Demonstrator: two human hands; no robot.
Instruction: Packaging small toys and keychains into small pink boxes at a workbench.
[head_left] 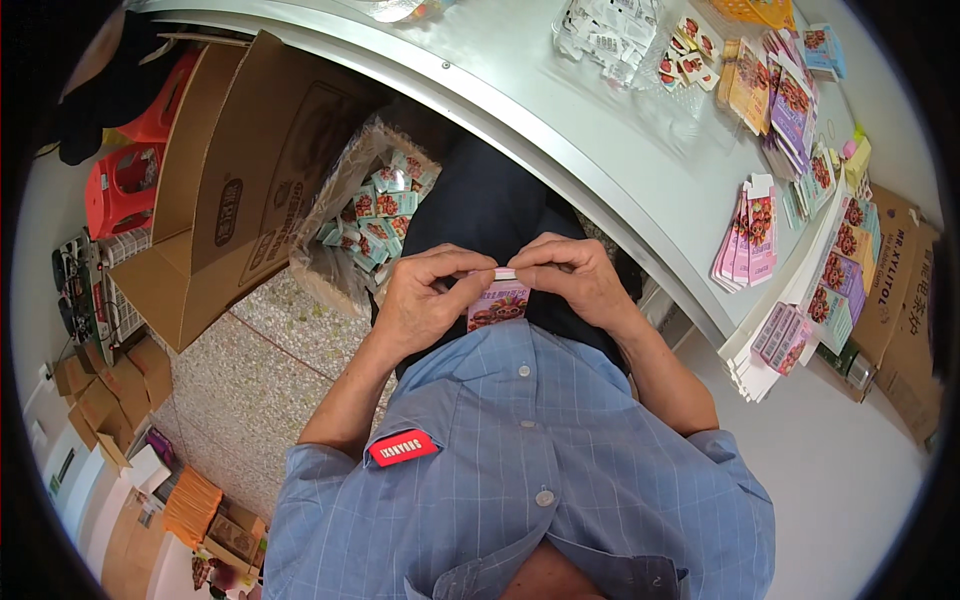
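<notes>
the left grip pinches the top left corner of a small pink printed packet between thumb and fingers, and the right grip pinches the top right corner in the same way; both sets of fingertips sit close together along its pale upper edge. the packet is over the lap, between the two hands, its lower end against the blue checked shirt in this view, with dark trousers behind. by the left knee, a box with a clear plastic liner holds a loose heap of teal packets, and an open brown carton stands just left of it. on the right, the pale tabletop carries a fan of pink packets near its edge; farther back are purple packets, orange packets and white sachets in clear plastic. farthest left, a red stool stands beyond the carton.
</notes>
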